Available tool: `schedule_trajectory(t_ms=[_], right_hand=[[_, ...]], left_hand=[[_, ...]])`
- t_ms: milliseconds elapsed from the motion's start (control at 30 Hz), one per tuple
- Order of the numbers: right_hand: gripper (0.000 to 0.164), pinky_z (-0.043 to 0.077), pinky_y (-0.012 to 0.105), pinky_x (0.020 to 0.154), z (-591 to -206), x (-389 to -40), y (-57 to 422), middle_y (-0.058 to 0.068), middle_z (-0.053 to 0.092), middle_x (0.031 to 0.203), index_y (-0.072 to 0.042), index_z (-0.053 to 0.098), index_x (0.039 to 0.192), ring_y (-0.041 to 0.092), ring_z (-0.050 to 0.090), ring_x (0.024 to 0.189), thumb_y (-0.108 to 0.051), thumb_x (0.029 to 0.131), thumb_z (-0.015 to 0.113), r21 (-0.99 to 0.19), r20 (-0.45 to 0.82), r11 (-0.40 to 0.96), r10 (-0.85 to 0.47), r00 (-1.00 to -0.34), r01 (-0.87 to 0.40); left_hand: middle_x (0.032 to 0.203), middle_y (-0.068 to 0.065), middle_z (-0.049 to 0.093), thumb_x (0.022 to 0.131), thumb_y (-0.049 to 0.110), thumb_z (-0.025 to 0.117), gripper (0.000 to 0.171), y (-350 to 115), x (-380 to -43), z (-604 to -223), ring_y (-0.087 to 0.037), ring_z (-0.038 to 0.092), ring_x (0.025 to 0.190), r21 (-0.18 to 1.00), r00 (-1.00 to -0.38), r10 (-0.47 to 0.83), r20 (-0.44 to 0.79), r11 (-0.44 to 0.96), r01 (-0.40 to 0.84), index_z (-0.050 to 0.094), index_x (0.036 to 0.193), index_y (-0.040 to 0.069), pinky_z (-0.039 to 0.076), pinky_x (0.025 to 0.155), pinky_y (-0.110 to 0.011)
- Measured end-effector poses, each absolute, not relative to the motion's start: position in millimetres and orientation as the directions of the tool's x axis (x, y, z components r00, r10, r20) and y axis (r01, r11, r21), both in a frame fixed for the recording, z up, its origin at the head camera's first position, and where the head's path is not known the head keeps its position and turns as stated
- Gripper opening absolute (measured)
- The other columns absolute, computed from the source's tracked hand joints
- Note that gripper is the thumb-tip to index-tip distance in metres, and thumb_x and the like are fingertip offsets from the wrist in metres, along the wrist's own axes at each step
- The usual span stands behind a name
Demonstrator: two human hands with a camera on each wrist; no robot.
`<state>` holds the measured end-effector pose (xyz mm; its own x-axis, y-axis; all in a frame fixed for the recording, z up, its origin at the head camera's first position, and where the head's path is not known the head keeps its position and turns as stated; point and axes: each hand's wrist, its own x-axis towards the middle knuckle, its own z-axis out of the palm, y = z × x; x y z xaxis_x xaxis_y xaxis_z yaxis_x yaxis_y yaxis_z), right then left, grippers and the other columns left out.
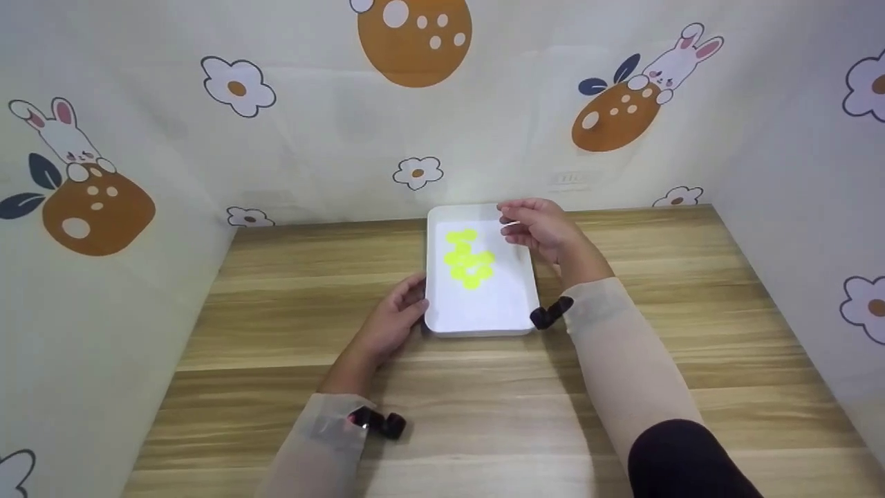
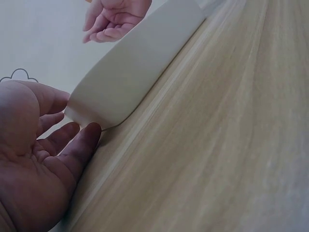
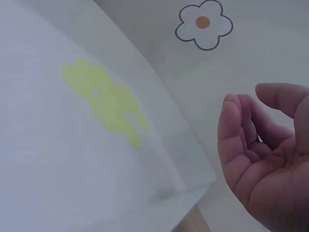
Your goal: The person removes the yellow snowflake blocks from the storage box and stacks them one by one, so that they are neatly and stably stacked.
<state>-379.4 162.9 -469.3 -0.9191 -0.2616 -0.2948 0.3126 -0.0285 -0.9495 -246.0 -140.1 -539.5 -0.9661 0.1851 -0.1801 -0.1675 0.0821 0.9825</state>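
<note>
A shallow white rectangular tray (image 1: 484, 321) lies on the wooden tabletop, its far end close to the back wall. Inside it, several flat, round, bright yellow pieces (image 1: 468, 261) form one cluster, some overlapping. My left hand (image 1: 390, 321) is at the tray's left side, with relaxed fingers; the left wrist view has its fingertips right at the corner of the tray's outer wall (image 2: 128, 72). Over the tray's far right edge hovers my right hand (image 1: 543, 228), fingers loosely bent. In the right wrist view a gap shows between thumb and fingers (image 3: 230, 121), with nothing held.
Light cloth with rabbits, oranges and flowers covers the back wall (image 1: 325, 138) and both sides. The wood-grain tabletop (image 1: 290, 311) extends around the tray. A small black camera sits on each sleeved wrist, the right one (image 1: 551, 313) overlapping the tray's near right corner.
</note>
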Motion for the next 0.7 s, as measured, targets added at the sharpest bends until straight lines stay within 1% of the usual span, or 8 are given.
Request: schedule_trajectory(t_ms=[167, 267, 400, 467, 600, 700], right_hand=[[0.04, 0.066, 0.027, 0.088, -473, -387, 157, 0.02, 0.065, 0.135, -0.006, 0.068, 0.139, 0.031, 0.071, 0.112, -0.027, 0.104, 0.071, -0.941, -0.332, 0.017, -0.249, -0.91, 0.339], [0.046, 0.066, 0.027, 0.09, -476, -391, 153, 0.022, 0.062, 0.139, -0.003, 0.064, 0.144, 0.032, 0.071, 0.114, -0.025, 0.104, 0.071, -0.94, -0.337, 0.039, -0.249, -0.908, 0.338], [0.047, 0.066, 0.029, 0.095, -478, -394, 148, 0.019, 0.066, 0.137, 0.0, 0.063, 0.144, 0.03, 0.071, 0.114, -0.019, 0.102, 0.073, -0.939, -0.341, 0.126, -0.251, -0.906, 0.319], [0.046, 0.064, 0.032, 0.1, -479, -394, 145, 0.016, 0.068, 0.135, -0.001, 0.063, 0.143, 0.031, 0.07, 0.118, -0.016, 0.102, 0.074, -0.936, -0.339, 0.189, -0.254, -0.906, 0.297], [0.044, 0.06, 0.037, 0.11, -479, -396, 142, 0.01, 0.068, 0.127, -0.004, 0.064, 0.143, 0.032, 0.068, 0.125, -0.014, 0.101, 0.074, -0.92, -0.348, 0.279, -0.25, -0.903, 0.277], [0.043, 0.059, 0.039, 0.112, -481, -397, 139, 0.009, 0.067, 0.125, -0.006, 0.065, 0.142, 0.03, 0.068, 0.123, -0.013, 0.1, 0.074, -0.903, -0.362, 0.333, -0.246, -0.899, 0.272]], left_hand=[[0.169, -0.012, 0.046, 0.108, 0.011, 0.059, 0.057, -140, -245, -541, -0.03, 0.046, 0.157, 0.983, -0.969, 0.183, -0.169, 0.097, -0.153, 0.043, 0.163, 0.012, 0.039, 0.13, -0.047], [0.169, -0.013, 0.045, 0.109, 0.011, 0.059, 0.057, -139, -245, -541, -0.03, 0.045, 0.157, 0.983, -0.968, 0.189, -0.168, 0.104, -0.15, 0.042, 0.164, 0.011, 0.039, 0.13, -0.047], [0.169, -0.013, 0.045, 0.109, 0.01, 0.059, 0.058, -139, -246, -540, -0.029, 0.044, 0.158, 0.981, -0.966, 0.191, -0.173, 0.12, -0.152, 0.042, 0.164, 0.011, 0.039, 0.13, -0.047], [0.169, -0.012, 0.047, 0.108, 0.011, 0.059, 0.057, -139, -246, -539, -0.029, 0.045, 0.157, 0.979, -0.968, 0.181, -0.176, 0.131, -0.154, 0.043, 0.163, 0.012, 0.04, 0.13, -0.047], [0.168, -0.012, 0.048, 0.108, 0.01, 0.06, 0.057, -138, -247, -538, -0.029, 0.046, 0.157, 0.979, -0.97, 0.172, -0.174, 0.138, -0.152, 0.044, 0.163, 0.012, 0.04, 0.13, -0.047], [0.169, -0.012, 0.047, 0.108, 0.01, 0.059, 0.057, -138, -247, -538, -0.029, 0.045, 0.158, 0.978, -0.97, 0.172, -0.172, 0.145, -0.148, 0.044, 0.163, 0.012, 0.039, 0.13, -0.046]])
